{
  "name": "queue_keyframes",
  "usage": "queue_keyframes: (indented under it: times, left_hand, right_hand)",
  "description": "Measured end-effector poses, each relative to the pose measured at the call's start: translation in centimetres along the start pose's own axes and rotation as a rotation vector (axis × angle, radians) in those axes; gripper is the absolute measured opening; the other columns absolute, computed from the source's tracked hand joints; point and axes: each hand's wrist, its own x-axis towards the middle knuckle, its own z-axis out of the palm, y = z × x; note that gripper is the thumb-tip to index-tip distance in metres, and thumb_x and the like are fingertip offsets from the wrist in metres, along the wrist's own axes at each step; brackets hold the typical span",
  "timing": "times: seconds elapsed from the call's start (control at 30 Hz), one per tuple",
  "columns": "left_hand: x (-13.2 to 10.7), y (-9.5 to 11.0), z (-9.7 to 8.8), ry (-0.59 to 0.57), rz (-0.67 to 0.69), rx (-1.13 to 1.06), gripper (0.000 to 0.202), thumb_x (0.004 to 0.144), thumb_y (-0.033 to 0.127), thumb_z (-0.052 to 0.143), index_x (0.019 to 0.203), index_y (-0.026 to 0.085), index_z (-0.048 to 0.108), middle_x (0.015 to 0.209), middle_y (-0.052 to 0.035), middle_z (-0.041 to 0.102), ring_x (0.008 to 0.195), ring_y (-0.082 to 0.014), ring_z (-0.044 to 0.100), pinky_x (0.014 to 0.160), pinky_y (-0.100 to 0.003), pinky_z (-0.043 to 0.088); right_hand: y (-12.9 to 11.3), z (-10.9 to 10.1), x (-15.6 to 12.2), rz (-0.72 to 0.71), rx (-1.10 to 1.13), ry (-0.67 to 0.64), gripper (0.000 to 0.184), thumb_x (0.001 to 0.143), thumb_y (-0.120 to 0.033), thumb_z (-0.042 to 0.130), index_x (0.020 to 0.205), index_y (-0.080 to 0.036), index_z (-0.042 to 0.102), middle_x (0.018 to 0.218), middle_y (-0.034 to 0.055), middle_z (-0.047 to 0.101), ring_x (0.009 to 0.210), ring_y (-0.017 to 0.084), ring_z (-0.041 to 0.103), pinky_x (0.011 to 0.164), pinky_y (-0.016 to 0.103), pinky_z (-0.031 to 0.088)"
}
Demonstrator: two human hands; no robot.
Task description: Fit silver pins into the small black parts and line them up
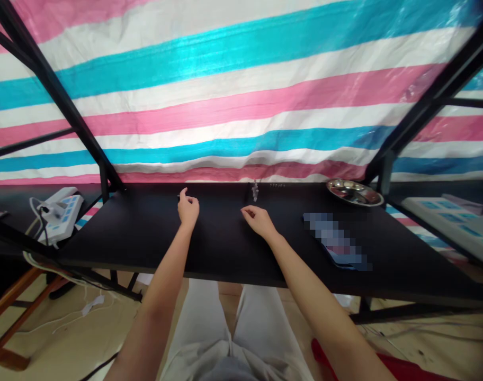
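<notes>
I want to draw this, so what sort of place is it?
Probably a simple indoor workspace, though I can't be sure. There's a long black table, striped plastic sheeting hanging like a wall behind it, and a white power strip off to the left.

Both arms are bare and reaching forward, hands well apart. Left hand (188, 209) is kinda half curled, one finger (184, 192) poking out away from the body. Right hand (260, 221) sits a bit closer in, fingers bunched and angled toward the left one. Can't tell if either's gripping anything.
</notes>
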Motion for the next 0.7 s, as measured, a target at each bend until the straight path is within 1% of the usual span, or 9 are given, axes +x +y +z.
queue_keyframes:
  times: [0.03,0.07,0.13,0.23,0.3,0.37,0.43,0.53,0.7]
  left_hand:
    - [0.9,0.3,-0.9,0.027,-0.010,0.092,0.048,0.078,0.018,0.044,0.126,0.017,0.043,0.078,-0.0033,0.064,0.073,-0.0158,0.061,0.074,-0.030,0.047]
    - [1.9,0.7,-2.0,0.002,0.006,0.181,0.041,0.078,0.020,0.045,0.118,0.017,0.050,0.075,-0.0035,0.064,0.077,-0.0175,0.061,0.076,-0.031,0.046]
    - [4.0,1.6,-4.0,-0.113,0.073,0.372,0.030,0.077,0.024,0.049,0.104,0.018,0.060,0.079,-0.0048,0.064,0.081,-0.0200,0.060,0.076,-0.032,0.045]
    - [6.9,2.3,-6.3,-0.291,0.294,0.626,0.030,0.075,0.027,0.053,0.103,0.017,0.061,0.091,-0.0072,0.064,0.090,-0.0225,0.056,0.078,-0.032,0.043]
    - [8.2,2.1,-7.0,-0.417,0.464,0.777,0.034,0.073,0.029,0.057,0.104,0.016,0.062,0.103,-0.0096,0.061,0.100,-0.0256,0.051,0.084,-0.034,0.040]
    - [8.9,1.7,-7.3,-0.540,0.540,0.899,0.037,0.070,0.032,0.061,0.104,0.016,0.062,0.110,-0.0107,0.058,0.105,-0.0280,0.047,0.087,-0.036,0.038]
    - [9.1,1.2,-7.2,-0.621,0.555,0.987,0.036,0.071,0.033,0.062,0.103,0.019,0.063,0.112,-0.0104,0.056,0.107,-0.0287,0.045,0.087,-0.037,0.037]
    - [8.6,1.0,-6.9,-0.646,0.586,1.061,0.029,0.073,0.029,0.060,0.100,0.021,0.064,0.112,-0.0097,0.056,0.110,-0.0279,0.043,0.088,-0.037,0.035]
    - [7.9,1.3,-6.1,-0.635,0.632,1.083,0.022,0.074,0.026,0.059,0.094,0.020,0.066,0.111,-0.0100,0.057,0.111,-0.0275,0.043,0.089,-0.039,0.032]
  right_hand:
    - [0.0,0.0,0.0,-0.006,0.002,0.001,0.023,0.077,-0.032,0.048,0.081,-0.019,0.066,0.074,0.0050,0.067,0.064,0.016,0.059,0.063,0.030,0.046]
    - [-0.1,0.0,0.0,-0.015,0.004,0.006,0.023,0.078,-0.032,0.048,0.081,-0.019,0.066,0.075,0.0051,0.067,0.064,0.016,0.059,0.064,0.030,0.046]
    - [-0.1,0.0,0.1,-0.033,0.005,0.011,0.023,0.078,-0.032,0.048,0.081,-0.019,0.066,0.075,0.0051,0.067,0.064,0.016,0.059,0.064,0.030,0.046]
    - [-0.2,-0.1,0.0,-0.048,0.000,0.009,0.023,0.078,-0.032,0.047,0.080,-0.019,0.066,0.074,0.0051,0.067,0.064,0.016,0.059,0.065,0.030,0.047]
    - [-0.3,-0.1,0.0,-0.053,0.000,0.004,0.023,0.078,-0.032,0.047,0.081,-0.019,0.066,0.075,0.0050,0.067,0.064,0.016,0.059,0.065,0.030,0.047]
    - [-0.4,-0.1,0.0,-0.058,0.001,0.004,0.023,0.079,-0.032,0.047,0.081,-0.019,0.066,0.075,0.0050,0.067,0.064,0.016,0.059,0.065,0.030,0.047]
    - [-0.5,-0.2,0.0,-0.057,0.005,0.008,0.024,0.079,-0.032,0.047,0.082,-0.019,0.066,0.076,0.0050,0.067,0.065,0.016,0.059,0.065,0.030,0.047]
    - [-0.5,-0.2,0.0,-0.050,0.012,0.011,0.024,0.079,-0.033,0.047,0.082,-0.018,0.066,0.076,0.0051,0.067,0.065,0.016,0.059,0.065,0.030,0.047]
    - [-0.6,-0.3,0.0,-0.057,-0.007,-0.003,0.025,0.079,-0.034,0.047,0.082,-0.018,0.066,0.075,0.0051,0.067,0.065,0.016,0.059,0.066,0.030,0.046]
